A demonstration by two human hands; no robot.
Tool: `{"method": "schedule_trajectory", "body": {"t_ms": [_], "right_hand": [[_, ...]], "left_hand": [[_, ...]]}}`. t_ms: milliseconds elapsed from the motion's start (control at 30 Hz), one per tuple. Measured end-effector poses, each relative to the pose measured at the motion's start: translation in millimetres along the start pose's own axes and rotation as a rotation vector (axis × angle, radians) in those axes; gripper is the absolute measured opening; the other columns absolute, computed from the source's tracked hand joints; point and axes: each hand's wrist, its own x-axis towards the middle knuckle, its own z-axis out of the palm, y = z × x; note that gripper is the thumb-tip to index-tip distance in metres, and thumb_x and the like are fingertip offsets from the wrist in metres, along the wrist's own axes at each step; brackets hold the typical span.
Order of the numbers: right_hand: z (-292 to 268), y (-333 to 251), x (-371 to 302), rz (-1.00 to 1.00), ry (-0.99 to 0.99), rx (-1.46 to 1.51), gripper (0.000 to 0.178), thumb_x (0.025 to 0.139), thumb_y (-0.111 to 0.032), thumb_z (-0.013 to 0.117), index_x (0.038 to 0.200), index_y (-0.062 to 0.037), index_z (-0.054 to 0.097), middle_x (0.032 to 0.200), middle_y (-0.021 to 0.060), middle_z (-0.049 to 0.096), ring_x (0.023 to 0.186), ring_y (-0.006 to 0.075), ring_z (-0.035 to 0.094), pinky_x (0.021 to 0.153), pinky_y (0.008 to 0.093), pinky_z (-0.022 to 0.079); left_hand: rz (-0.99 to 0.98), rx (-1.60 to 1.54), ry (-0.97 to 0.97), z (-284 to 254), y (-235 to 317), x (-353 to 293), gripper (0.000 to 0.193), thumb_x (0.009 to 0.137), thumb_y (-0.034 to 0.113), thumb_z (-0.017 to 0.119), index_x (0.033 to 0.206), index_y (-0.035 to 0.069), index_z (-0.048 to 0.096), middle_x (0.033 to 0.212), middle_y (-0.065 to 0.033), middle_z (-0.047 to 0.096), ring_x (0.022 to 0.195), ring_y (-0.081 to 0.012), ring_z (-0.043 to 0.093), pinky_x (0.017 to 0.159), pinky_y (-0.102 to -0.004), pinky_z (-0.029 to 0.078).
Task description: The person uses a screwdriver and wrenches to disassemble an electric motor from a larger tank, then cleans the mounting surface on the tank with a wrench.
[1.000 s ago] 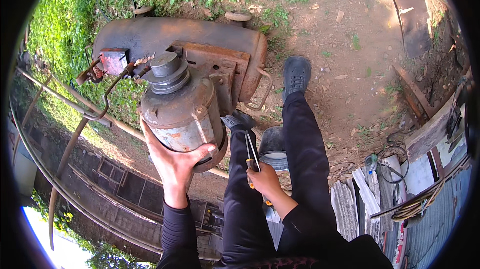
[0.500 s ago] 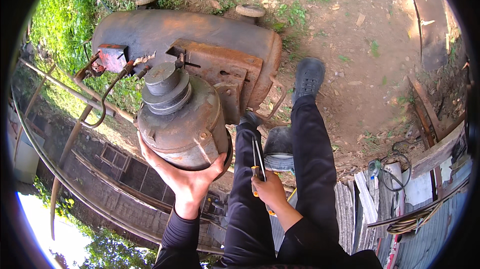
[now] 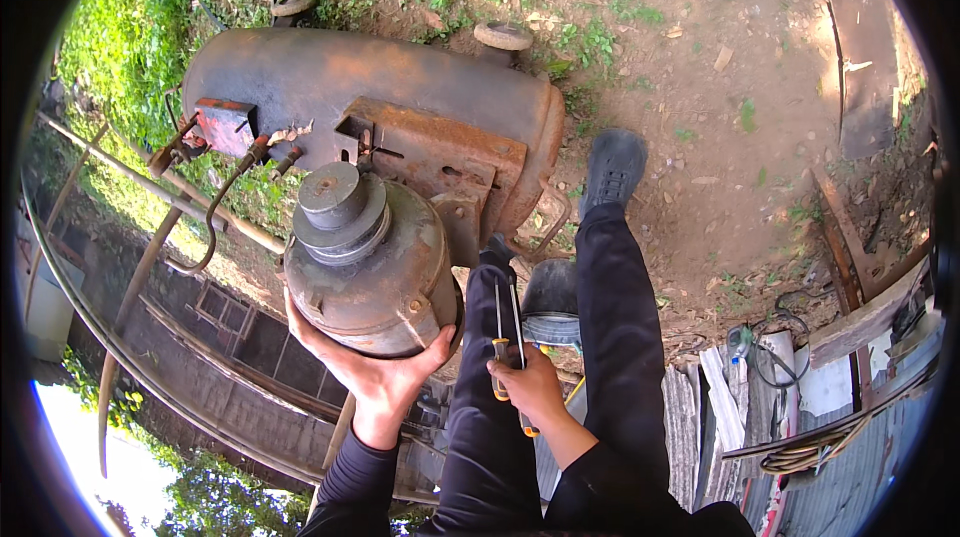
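My left hand (image 3: pixel 385 377) is spread around the lower side of a grey-brown, rusty electric motor (image 3: pixel 400 282), cupping it between thumb and fingers. A stepped pulley (image 3: pixel 335 199) tops the motor. The motor sits against a rusty bracket (image 3: pixel 490 157) on a long cylindrical tank (image 3: pixel 390 72). Over my lap, my right hand (image 3: pixel 532 387) is closed around two screwdrivers (image 3: pixel 501 365). Their handles are yellow-orange and black, and the two thin metal shafts point away toward the tank. The fingers hide part of the handles.
A red switch box (image 3: pixel 225 125) and a bent pipe (image 3: pixel 212 212) are at the tank's left. A black bucket (image 3: pixel 552 297) stands between my legs. Corrugated sheets (image 3: pixel 700 437), a coiled cable (image 3: pixel 815 452) and a green power tool (image 3: pixel 740 342) lie at the lower right. Bamboo poles (image 3: pixel 140 307) cross the left.
My right hand has turned the screwdrivers slightly, and their handles are spread farther apart. The view has shifted a little; my left hand keeps its hold on the motor.
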Motion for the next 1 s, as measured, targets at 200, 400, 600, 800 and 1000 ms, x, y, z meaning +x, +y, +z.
{"method": "schedule_trajectory", "body": {"t_ms": [200, 400, 600, 800, 1000], "right_hand": [[0.8, -7.5, -2.2, -0.017, 0.063, -0.005, 0.031, 0.081, -0.02, 0.082, 0.094, -0.0032, 0.06, 0.075, 0.0058, 0.066, 0.062, 0.015, 0.063, 0.057, 0.0319, 0.051], [3.1, -22.7, -6.8, 0.071, 0.024, 0.1, 0.031, 0.082, -0.014, 0.083, 0.098, -0.0042, 0.059, 0.078, 0.0023, 0.063, 0.065, 0.0094, 0.06, 0.056, 0.0279, 0.049], [4.6, -28.1, -6.7, 0.041, 0.064, 0.069, 0.029, 0.085, -0.018, 0.08, 0.099, -0.004, 0.059, 0.074, 0.0016, 0.061, 0.058, 0.0089, 0.056, 0.049, 0.0272, 0.046], [8.2, -27.6, -6.7, 0.081, 0.079, 0.069, 0.024, 0.089, -0.018, 0.073, 0.101, -0.0012, 0.061, 0.079, 0.0069, 0.066, 0.067, 0.0145, 0.064, 0.062, 0.0317, 0.052], [9.3, -18.4, -1.6, 0.094, 0.033, 0.12, 0.019, 0.094, -0.016, 0.067, 0.104, -0.0011, 0.063, 0.08, 0.0054, 0.066, 0.067, 0.0131, 0.063, 0.061, 0.0308, 0.051]], "left_hand": [[0.005, 0.07, -0.007, -1.2, -2.0, -1.5, 0.147, 0.048, 0.05, 0.094, 0.153, -0.003, 0.005, 0.149, -0.0229, 0.024, 0.139, -0.0352, 0.031, 0.117, -0.0514, 0.026], [0.003, 0.143, -0.023, -2.0, 0.3, 4.0, 0.149, 0.044, 0.047, 0.093, 0.153, -0.003, 0.005, 0.148, -0.0224, 0.025, 0.139, -0.0361, 0.03, 0.117, -0.0519, 0.025], [-0.038, 0.089, -0.016, -3.4, -6.2, 0.7, 0.15, 0.043, 0.047, 0.094, 0.153, -0.002, 0.004, 0.149, -0.0224, 0.024, 0.14, -0.035, 0.03, 0.118, -0.0509, 0.025], [0.008, 0.16, -0.008, -2.8, -4.7, 1.2, 0.15, 0.044, 0.048, 0.094, 0.153, -0.002, 0.004, 0.149, -0.0227, 0.024, 0.14, -0.0355, 0.031, 0.118, -0.0512, 0.026], [-0.005, 0.112, -0.001, -1.0, -3.0, 2.9, 0.15, 0.045, 0.05, 0.094, 0.153, -0.003, 0.004, 0.15, -0.0234, 0.023, 0.14, -0.0372, 0.03, 0.118, -0.0525, 0.025]]}}
